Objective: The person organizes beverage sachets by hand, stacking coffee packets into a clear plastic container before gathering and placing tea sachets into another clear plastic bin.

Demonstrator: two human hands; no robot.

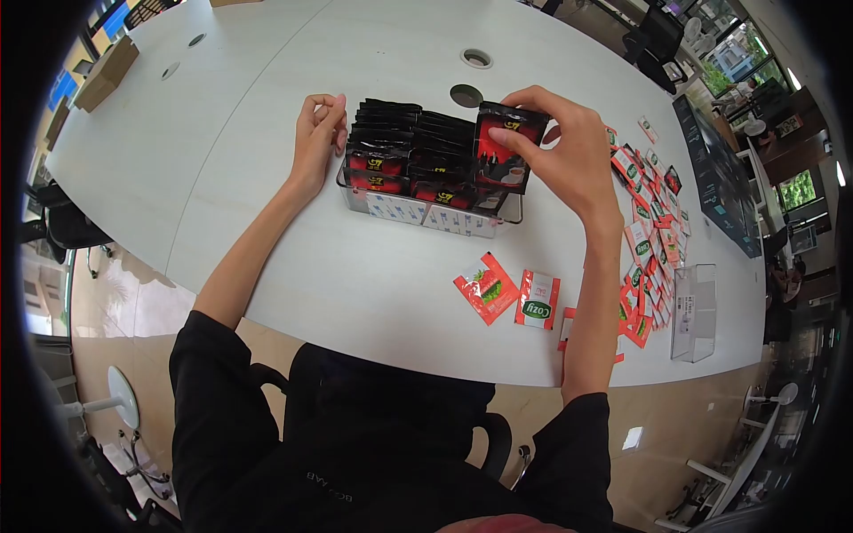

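Observation:
A clear plastic bin (431,216) stands on the white table in front of me, packed with rows of black and red G7 coffee sachets (378,164). Between the thumb and fingers of my right hand (569,147) is one coffee sachet (508,151), held upright at the right end of the bin. My left hand (320,133) rests on its edge just beside the bin's left end. Its fingers are curled in loosely, and nothing shows in them. Nearer to me lie two red Cozy tea sachets (538,299), and my right forearm partly covers others.
A spread pile of Cozy sachets (653,235) covers the table's right side. A second clear bin (694,313) stands at the right edge, with a long dark box (718,178) behind. Round cable holes (476,59) and a cardboard box (107,73) are farther off.

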